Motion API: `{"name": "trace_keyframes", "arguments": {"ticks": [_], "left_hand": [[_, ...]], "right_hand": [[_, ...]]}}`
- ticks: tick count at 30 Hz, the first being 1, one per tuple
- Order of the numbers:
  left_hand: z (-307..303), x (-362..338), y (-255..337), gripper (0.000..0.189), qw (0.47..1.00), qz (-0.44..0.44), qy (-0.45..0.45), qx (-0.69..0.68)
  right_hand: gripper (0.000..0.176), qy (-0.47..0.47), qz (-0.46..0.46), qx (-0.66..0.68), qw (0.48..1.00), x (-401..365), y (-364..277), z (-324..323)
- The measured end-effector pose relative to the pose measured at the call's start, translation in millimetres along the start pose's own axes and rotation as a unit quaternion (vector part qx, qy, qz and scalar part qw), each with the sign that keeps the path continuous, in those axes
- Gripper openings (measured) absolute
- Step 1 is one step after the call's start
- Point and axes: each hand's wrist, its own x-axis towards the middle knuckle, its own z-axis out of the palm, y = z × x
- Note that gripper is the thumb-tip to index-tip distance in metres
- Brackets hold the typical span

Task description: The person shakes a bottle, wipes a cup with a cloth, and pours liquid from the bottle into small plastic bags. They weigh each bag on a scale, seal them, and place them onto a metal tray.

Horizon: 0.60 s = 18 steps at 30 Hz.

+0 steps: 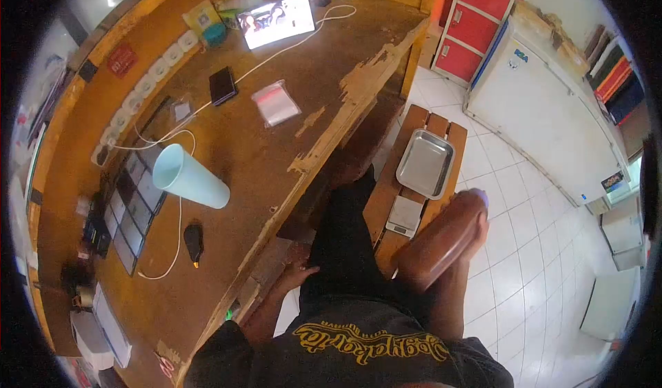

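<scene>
Currently held, one item: a brown container [441,240], blurred at its edges, slanting over the near end of the wooden bench [414,120], just beside the scale. Right hand [477,240]: fingers closed round the container near its purplish end, probably because so bulky a piece needs a full wrap to stay steady at that slant. Left hand [298,276]: to the left of the bench, against our black trousers [345,233], fingers loosely curled and part-way open, with no item that we can see; the palm side we cannot tell. We judge it parked there for support

Upon the bench, two items: a metal tray [426,164], flat on the farther part, its raised rim suited to keeping contents together; a small digital scale [405,216], nearer us and just beside the tray, lying flat as a scale must for a fair reading, both within easy reach

Left of the bench, upon the worn table [241,222]: a pale blue cup [196,180], seemingly upright; a clear packet [276,103], flat; a dark phone [223,86]; a lit screen [276,21], angled towards us, presumably for viewing

Right of the bench, across the tiles: a white chest freezer [545,112], set against the wall, likely to spare floor room
</scene>
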Motion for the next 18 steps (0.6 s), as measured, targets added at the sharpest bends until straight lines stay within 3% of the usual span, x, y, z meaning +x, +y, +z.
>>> {"name": "trace_keyframes", "arguments": {"ticks": [1,2,3,5,7,9,10,11,12,14,15,16,18], "left_hand": [[-9.6,2.2,-5.0,0.060,0.998,0.029,-0.034,0.042],[-13.1,4.4,-6.8,0.047,0.993,0.058,-0.068,0.083],[-11.0,4.4,6.5,0.047,0.993,0.067,-0.058,0.075],[-9.6,-21.6,50.5,0.037,0.976,0.123,-0.052,0.172],[-7.0,-52.5,115.0,0.058,0.970,0.235,-0.058,-0.019],[1.0,-104.2,196.7,0.072,0.861,0.490,-0.053,-0.124],[10.9,-108.9,221.0,0.069,0.809,0.584,0.030,-0.059],[21.9,-102.6,230.6,0.068,0.773,0.630,0.072,-0.024],[33.0,-96.6,240.1,0.066,0.733,0.670,0.120,0.009],[54.6,-69.2,236.2,0.078,0.716,0.697,0.018,0.020],[57.4,-70.5,249.1,0.078,0.713,0.701,0.022,0.022],[60.6,-74.0,260.4,0.071,0.774,0.592,-0.181,-0.130],[63.2,-64.2,306.1,0.051,0.566,0.824,-0.010,0.012]], "right_hand": [[0.079,0.029,0.061,0.040,0.997,14.1,-0.5,-0.8],[0.077,0.073,0.063,0.096,0.991,15.2,-1.3,12.4],[0.077,0.057,0.062,0.095,0.992,9.4,-2.5,29.4],[0.075,-0.022,-0.075,-0.032,0.996,-23.9,-3.2,67.9],[0.071,-0.115,-0.052,-0.024,0.992,-38.9,-3.5,79.7],[0.070,-0.008,0.075,0.020,0.997,-1.9,3.5,52.5],[0.069,-0.081,0.103,0.091,0.987,13.3,10.7,35.4],[0.069,-0.084,0.102,0.091,0.987,7.8,14.4,33.7],[0.068,-0.069,-0.043,-0.204,0.976,2.1,20.1,41.7],[0.066,-0.150,0.061,0.052,0.985,-25.8,11.1,58.3],[0.066,-0.156,0.059,0.053,0.985,-22.6,14.9,64.6],[0.065,-0.107,0.048,0.019,0.993,-21.7,20.4,65.8],[0.065,-0.047,0.056,0.016,0.997,-22.5,32.5,48.3]]}}
